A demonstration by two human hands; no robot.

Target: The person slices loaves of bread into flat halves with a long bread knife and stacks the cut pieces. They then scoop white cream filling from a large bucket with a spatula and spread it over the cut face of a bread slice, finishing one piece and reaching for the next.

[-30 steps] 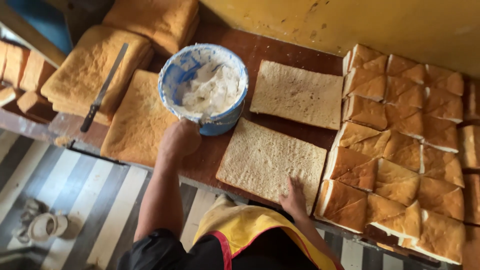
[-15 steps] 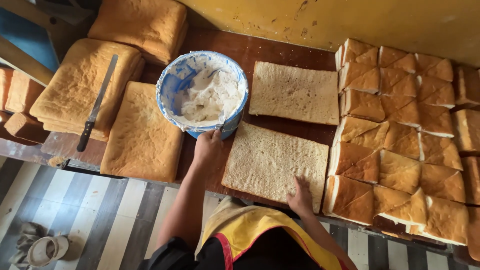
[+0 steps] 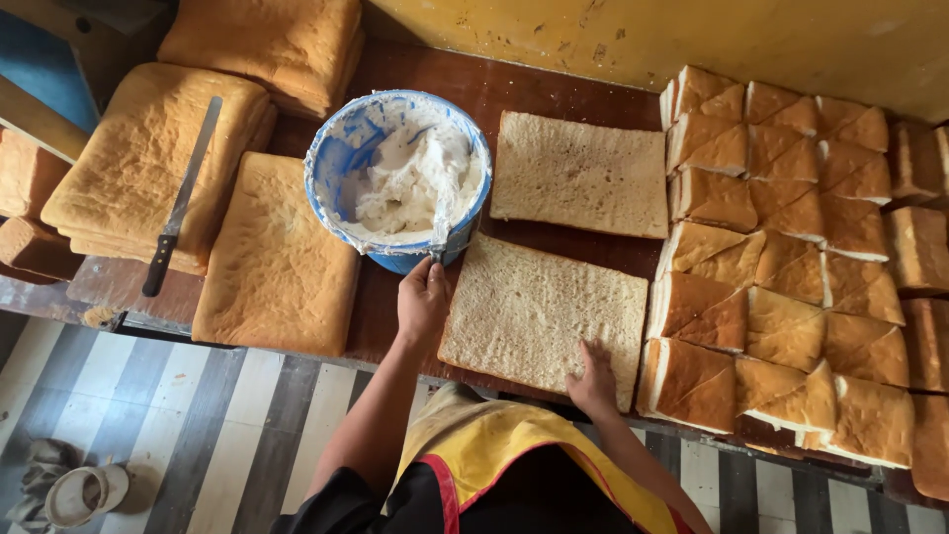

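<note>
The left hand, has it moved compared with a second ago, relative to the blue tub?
Yes. The left hand has shifted from the near left side of the blue tub to its near right rim, beside the near bread slab.

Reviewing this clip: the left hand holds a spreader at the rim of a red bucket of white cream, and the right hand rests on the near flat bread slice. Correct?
Not quite. The round plastic bucket of white cream is blue, not red, as the head view shows. The rest holds: the left hand holds a spreader at its rim, and the right hand rests on the near flat bread slice.
</note>
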